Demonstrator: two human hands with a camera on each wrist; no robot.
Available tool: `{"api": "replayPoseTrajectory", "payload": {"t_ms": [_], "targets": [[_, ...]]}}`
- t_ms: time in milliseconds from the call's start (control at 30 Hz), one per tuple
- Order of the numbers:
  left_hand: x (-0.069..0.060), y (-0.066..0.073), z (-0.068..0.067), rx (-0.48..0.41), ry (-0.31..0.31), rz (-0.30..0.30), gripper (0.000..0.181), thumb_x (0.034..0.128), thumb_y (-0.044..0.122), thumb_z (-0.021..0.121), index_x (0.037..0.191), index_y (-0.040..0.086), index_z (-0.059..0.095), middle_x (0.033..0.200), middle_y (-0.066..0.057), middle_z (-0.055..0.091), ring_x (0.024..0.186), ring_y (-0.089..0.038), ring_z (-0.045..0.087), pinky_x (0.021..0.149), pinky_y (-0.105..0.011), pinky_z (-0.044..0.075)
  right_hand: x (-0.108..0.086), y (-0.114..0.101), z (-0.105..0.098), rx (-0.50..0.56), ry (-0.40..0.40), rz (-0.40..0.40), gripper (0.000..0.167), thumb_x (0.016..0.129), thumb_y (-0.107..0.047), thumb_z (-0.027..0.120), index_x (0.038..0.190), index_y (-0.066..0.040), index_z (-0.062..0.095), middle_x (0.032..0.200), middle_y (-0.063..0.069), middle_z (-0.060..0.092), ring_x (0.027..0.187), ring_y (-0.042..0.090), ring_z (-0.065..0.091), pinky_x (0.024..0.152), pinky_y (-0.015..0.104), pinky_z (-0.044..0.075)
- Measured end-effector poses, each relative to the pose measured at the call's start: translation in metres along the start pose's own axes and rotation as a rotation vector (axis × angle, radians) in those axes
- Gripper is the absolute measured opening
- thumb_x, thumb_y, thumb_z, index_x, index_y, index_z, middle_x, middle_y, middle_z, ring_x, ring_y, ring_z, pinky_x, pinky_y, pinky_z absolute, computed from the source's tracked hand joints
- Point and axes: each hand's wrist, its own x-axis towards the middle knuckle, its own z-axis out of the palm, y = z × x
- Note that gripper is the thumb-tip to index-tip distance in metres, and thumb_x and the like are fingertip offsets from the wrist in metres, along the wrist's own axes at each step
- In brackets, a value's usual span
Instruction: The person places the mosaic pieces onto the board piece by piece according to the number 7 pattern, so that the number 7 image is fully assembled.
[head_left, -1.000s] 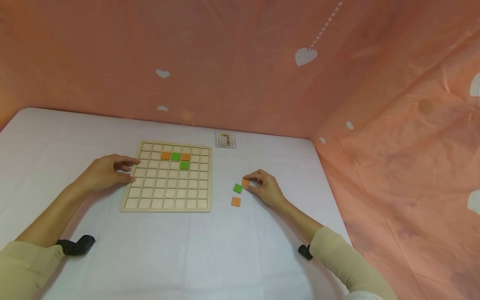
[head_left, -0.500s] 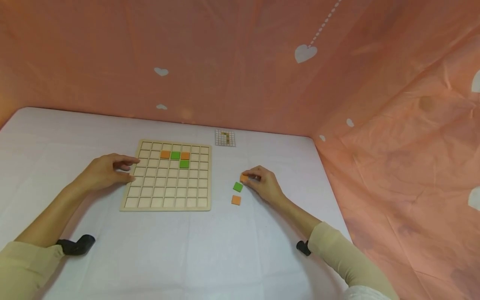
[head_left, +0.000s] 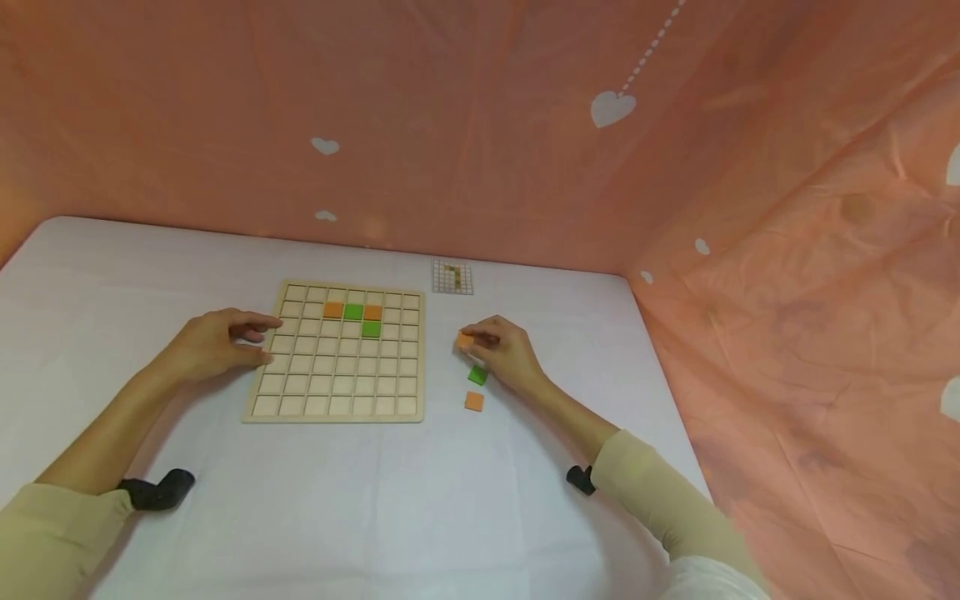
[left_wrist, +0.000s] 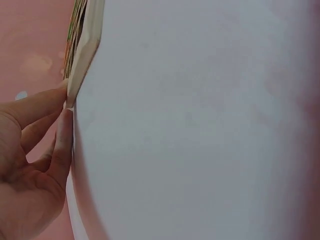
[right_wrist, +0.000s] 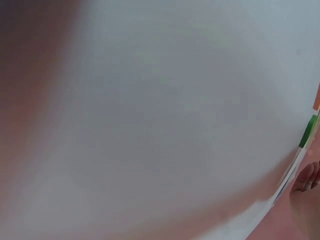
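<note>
A wooden grid board [head_left: 322,363] lies flat, with orange and green square tiles in several cells near its far side. At its left edge rests my left hand [head_left: 206,343], thumb and fingers apart and their tips on the frame; the left wrist view shows this hand [left_wrist: 35,165] touching the board's edge [left_wrist: 82,65]. My right hand [head_left: 510,354] pinches an orange tile [head_left: 465,340] between thumb and fingertips, to the right of the board. Just below that hand lie a green tile [head_left: 477,375] and another orange tile [head_left: 474,402]. The right wrist view catches only part of the hand [right_wrist: 306,195].
Behind the board's right corner lies a small card [head_left: 452,277] printed with a grid and a coloured pattern. A white cloth [head_left: 315,500] covers the table. An orange curtain [head_left: 450,125] with white hearts stands behind it and on the right.
The right hand has lifted the orange tile from beside the green one and moved it left and away from me, towards the board. My left hand has stayed at the board's edge.
</note>
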Motion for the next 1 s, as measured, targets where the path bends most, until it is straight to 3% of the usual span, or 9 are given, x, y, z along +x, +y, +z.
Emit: {"api": "replayPoseTrajectory", "payload": {"t_ms": [200, 667, 1000], "targets": [[0.0, 0.001, -0.001, 0.009, -0.003, -0.005, 0.06, 0.0847, 0.027, 0.079, 0.136, 0.003, 0.058, 0.115, -0.022, 0.064, 0.112, -0.04, 0.055, 0.09, -0.054, 0.041, 0.012, -0.012, 0.013, -0.004, -0.044, 0.012, 0.024, 0.086, -0.013, 0.079, 0.108, -0.008, 0.076, 0.101, 0.0, 0.065, 0.092, 0.012, 0.063, 0.082, 0.023, 0.052], [0.0, 0.002, -0.001, 0.003, -0.001, -0.003, 0.061, 0.0843, 0.027, 0.079, 0.136, 0.002, 0.059, 0.113, -0.021, 0.065, 0.114, -0.041, 0.054, 0.092, -0.057, 0.039, 0.035, -0.042, 0.047, -0.046, -0.1, -0.098, 0.025, 0.085, -0.014, 0.08, 0.109, -0.007, 0.076, 0.098, 0.001, 0.066, 0.089, 0.01, 0.06, 0.081, 0.02, 0.049], [-0.001, 0.0, 0.0, -0.002, 0.009, -0.009, 0.06, 0.0843, 0.029, 0.079, 0.136, 0.004, 0.059, 0.111, -0.019, 0.067, 0.115, -0.041, 0.053, 0.092, -0.055, 0.038, 0.046, -0.051, 0.069, -0.071, -0.15, -0.135, 0.025, 0.087, -0.022, 0.079, 0.109, -0.012, 0.076, 0.098, -0.005, 0.067, 0.088, 0.005, 0.058, 0.078, 0.017, 0.048]]}}
